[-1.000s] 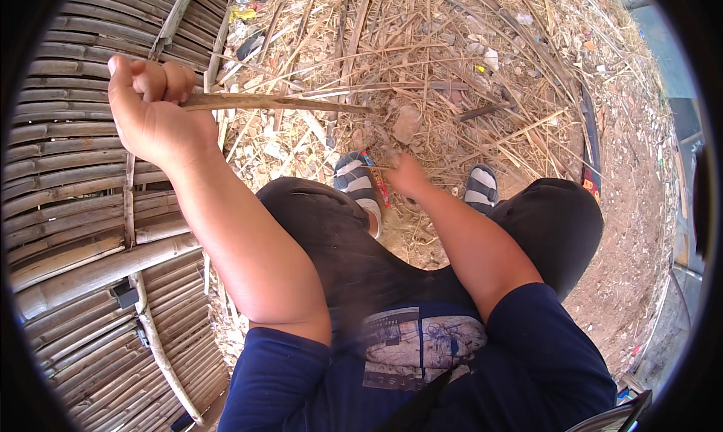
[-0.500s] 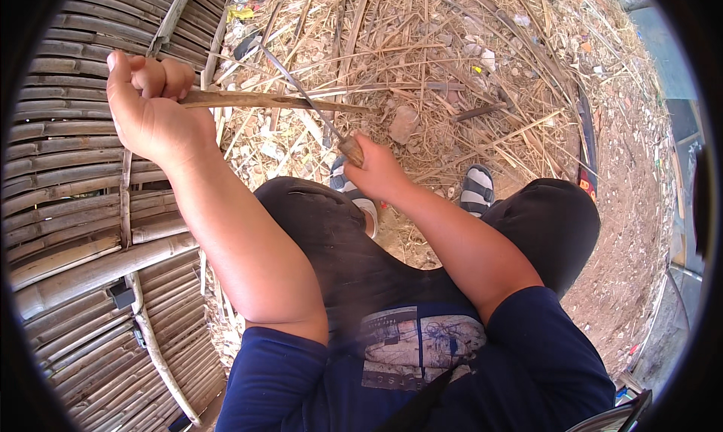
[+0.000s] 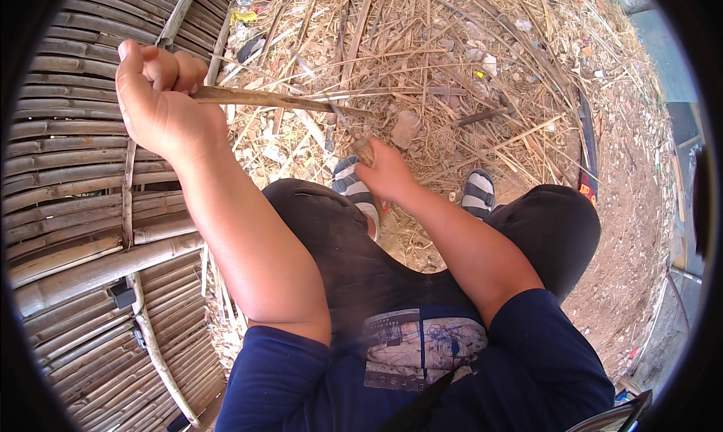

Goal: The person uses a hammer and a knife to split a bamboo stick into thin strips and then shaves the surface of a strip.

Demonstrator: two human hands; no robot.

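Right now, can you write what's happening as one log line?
left hand: holds stick; right hand: holds knife by handle; blade: blurred, crosses stick in view, touching unclear; ground: straw, stone

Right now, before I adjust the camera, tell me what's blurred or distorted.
In the head view, the bladed tool in the right hand shows a smeared, faint blade, while the stick in the left hand looks sharper; at the head view's left, the bamboo wall bows with fisheye distortion, and black rims the round picture.

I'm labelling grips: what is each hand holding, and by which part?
Left hand: a brown stick, by its left end. Right hand: a thin-bladed tool, by its handle.
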